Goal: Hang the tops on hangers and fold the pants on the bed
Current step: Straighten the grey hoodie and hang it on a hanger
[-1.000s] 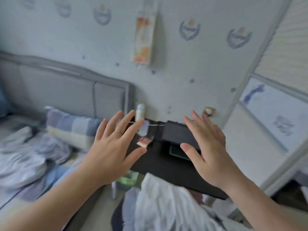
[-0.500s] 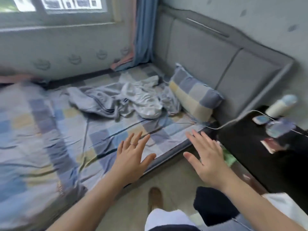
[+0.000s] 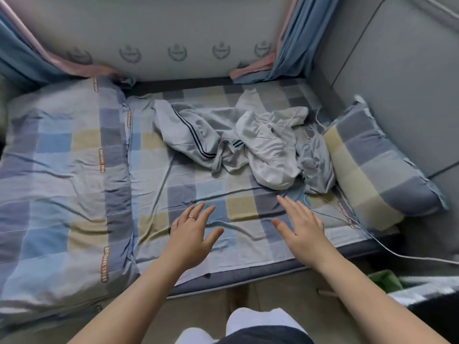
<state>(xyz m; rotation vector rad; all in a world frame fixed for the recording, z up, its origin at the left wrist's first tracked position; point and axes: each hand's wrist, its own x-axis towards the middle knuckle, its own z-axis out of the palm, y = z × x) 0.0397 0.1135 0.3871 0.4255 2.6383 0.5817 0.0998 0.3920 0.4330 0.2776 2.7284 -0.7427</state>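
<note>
Room: bedroom corner as I see it from the head view, with a checked bed [image 3: 173, 189] against a wall, blue curtains [image 3: 288, 45] at the far corners and a padded headboard [image 3: 397, 83] on the right.
Clothes: one crumpled heap on the far right part of the bed, just beside the pillow [image 3: 372, 170]. No hangers show.
Striped pants [image 3: 188, 130]: grey with a dark side stripe. The long axis runs diagonally from the far left down toward the middle of the heap, where the near end is twisted.
Pale top [image 3: 268, 150]: bunched with a drawstring showing, lying roughly far-to-near with a rounded lobe toward me. I cannot tell where its neck points.
Left hand [image 3: 191, 234]: the grip is open and empty, fingers straight, low over the bare sheet short of the heap.
Right hand [image 3: 300, 229]: same, open and holding nothing, fingertips near the heap's near edge.
Why so: I judge both palms are spread to reach in and pull a garment onto the flat stretch in front.
Contact: whether the palms touch the sheet, I cannot tell.
Hazard: a thin white cable [image 3: 372, 239] trails beside the right hand and under the heap's edge, so it may snag.
</note>
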